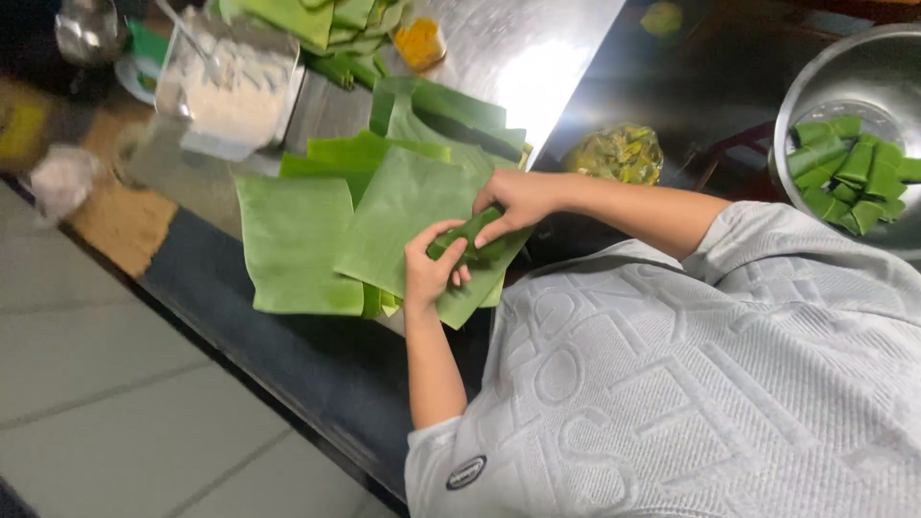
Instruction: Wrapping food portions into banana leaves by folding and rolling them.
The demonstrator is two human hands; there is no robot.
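Under both hands [480,235], perhaps folded leaf [475,251].

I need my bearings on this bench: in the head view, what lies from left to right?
Clear tub of white filling → flat green leaf sheet → left hand → right hand, both on a folded leaf parcel → bag of yellow-green contents → steel bowl of leaf parcels.

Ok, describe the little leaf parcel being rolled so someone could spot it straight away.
Start at the steel table and find the stack of flat green leaf sheets at its near edge. On the top sheet, the left hand and right hand pinch a small dark-green rolled parcel, the only leaf there not lying flat.
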